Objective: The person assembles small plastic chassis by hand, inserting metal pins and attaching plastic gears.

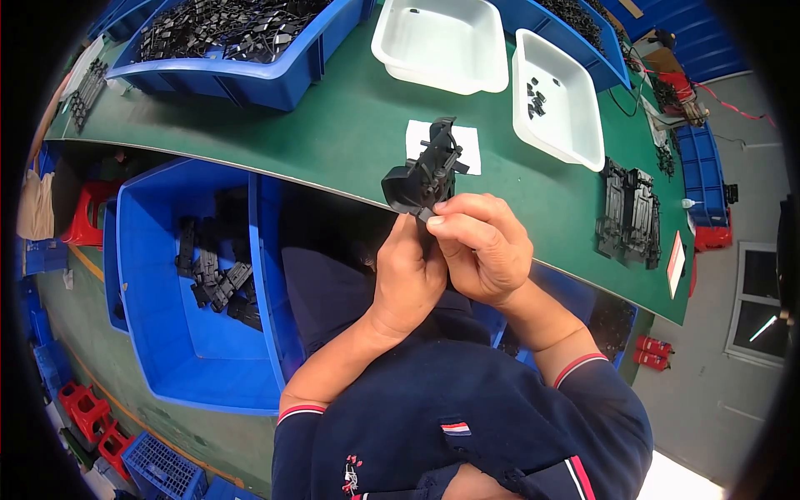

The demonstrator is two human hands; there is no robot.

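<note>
Head view shows the black plastic part (427, 173) held over the green table (333, 133) edge, rising up and away from both hands, the left hand (406, 279) gripping its base, right hand (483, 248) fingertips pinching its lower end.

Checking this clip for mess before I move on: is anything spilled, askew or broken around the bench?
Nothing stands out. Both hands, left hand and right hand, hold one black plastic part above the green table. A few small black pieces lie inside a white tray, not spilled.
</note>
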